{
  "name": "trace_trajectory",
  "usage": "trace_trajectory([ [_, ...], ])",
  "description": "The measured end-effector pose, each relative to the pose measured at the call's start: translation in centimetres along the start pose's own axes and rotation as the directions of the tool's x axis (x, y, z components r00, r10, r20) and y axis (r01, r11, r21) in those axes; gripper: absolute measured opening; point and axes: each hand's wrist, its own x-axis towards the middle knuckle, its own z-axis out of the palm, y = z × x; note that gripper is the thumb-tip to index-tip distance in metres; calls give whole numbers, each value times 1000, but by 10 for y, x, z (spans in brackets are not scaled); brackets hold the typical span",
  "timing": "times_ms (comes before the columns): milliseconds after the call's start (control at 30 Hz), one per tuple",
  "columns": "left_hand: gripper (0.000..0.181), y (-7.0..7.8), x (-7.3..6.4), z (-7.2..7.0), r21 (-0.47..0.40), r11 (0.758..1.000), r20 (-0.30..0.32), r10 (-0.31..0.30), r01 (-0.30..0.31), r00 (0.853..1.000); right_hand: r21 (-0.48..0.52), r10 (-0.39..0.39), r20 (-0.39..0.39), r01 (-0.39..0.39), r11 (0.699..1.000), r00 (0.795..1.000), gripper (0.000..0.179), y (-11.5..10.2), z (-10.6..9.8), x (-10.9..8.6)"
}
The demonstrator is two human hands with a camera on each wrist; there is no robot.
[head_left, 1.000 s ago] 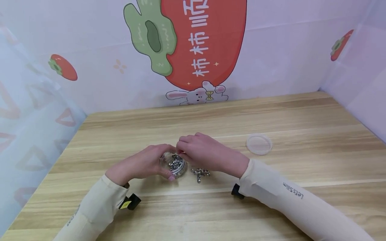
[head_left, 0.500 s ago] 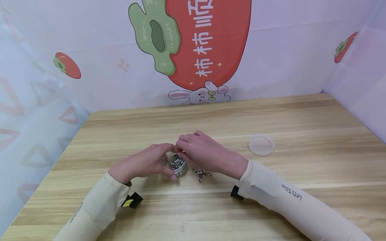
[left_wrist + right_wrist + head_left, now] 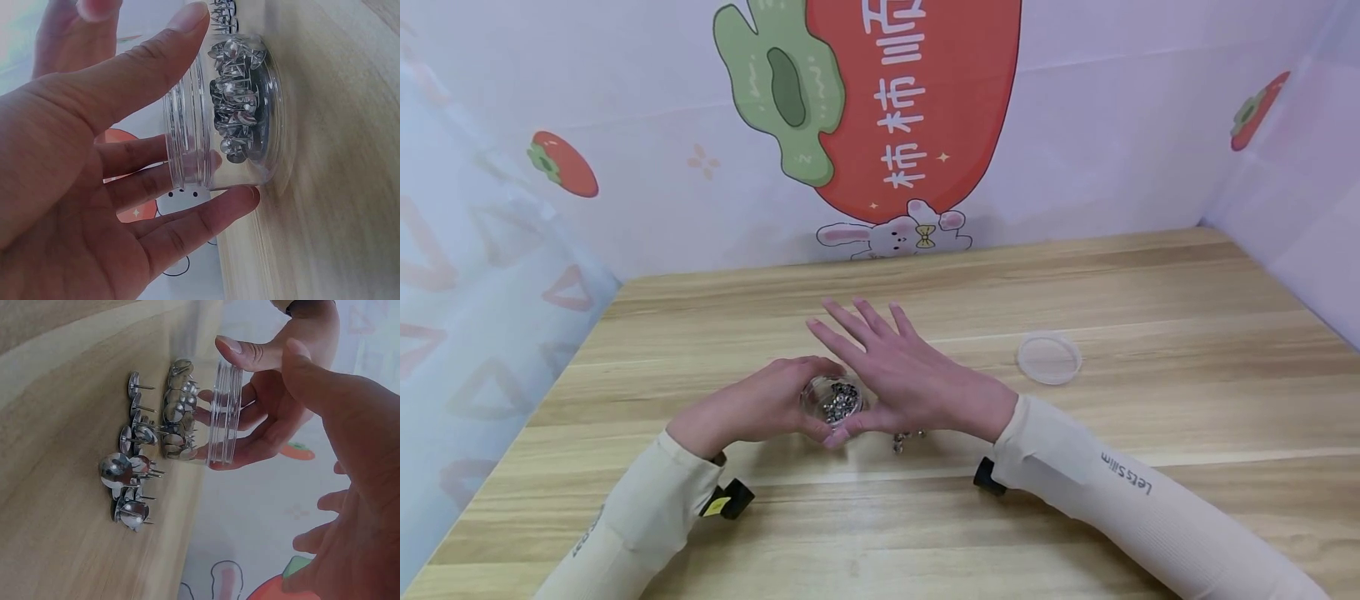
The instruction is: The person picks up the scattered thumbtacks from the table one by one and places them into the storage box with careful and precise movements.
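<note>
A clear round jar [image 3: 240, 174] with a threaded rim stands on the table, part filled with silver thumbtacks [image 3: 237, 100]. My left hand [image 3: 760, 402] holds it from the side, thumb on the near side and fingers curled round the far side. Over the jar's right side is my right hand [image 3: 906, 375], its fingers spread and straight and nothing seen in them. Its thumb reaches close to the left thumb; whether they touch I cannot tell. A loose pile of thumbtacks [image 3: 134, 469] lies on the table beside the jar, partly hidden under the right hand in the head view.
A clear round lid [image 3: 1049, 358] lies on the wooden table [image 3: 865, 533] to the right, beyond the right wrist. A printed cloth wall [image 3: 1112, 150] rises behind the table's far edge, with more cloth at both sides.
My right hand's fingers were bunched at the jar's mouth; now they have spread apart and straightened. The left hand keeps its hold on the jar. The lid has not moved on the table.
</note>
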Motion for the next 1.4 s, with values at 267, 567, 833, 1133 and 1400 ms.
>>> trace_trajectory([
  [267,84,1,2,-1,1,1000,-2,-2,2,1000,14,9,48,-10,1000,999,116,0,1,-2],
  [567,85,0,2,1,-3,1000,4,-21,21,1000,13,11,64,-11,1000,998,116,0,2,-1],
  [833,86,-1,0,1,-11,999,7,-31,31,1000,13,6,72,-7,1000,997,117,-1,2,1],
  [1133,84,1,3,0,-3,1000,-1,-3,3,1000,16,7,71,-8,1000,997,117,-1,1,-1],
  [1400,83,-1,1,0,-8,1000,9,-20,20,1000,-3,3,71,-3,1000,998,116,-2,-2,-3],
])
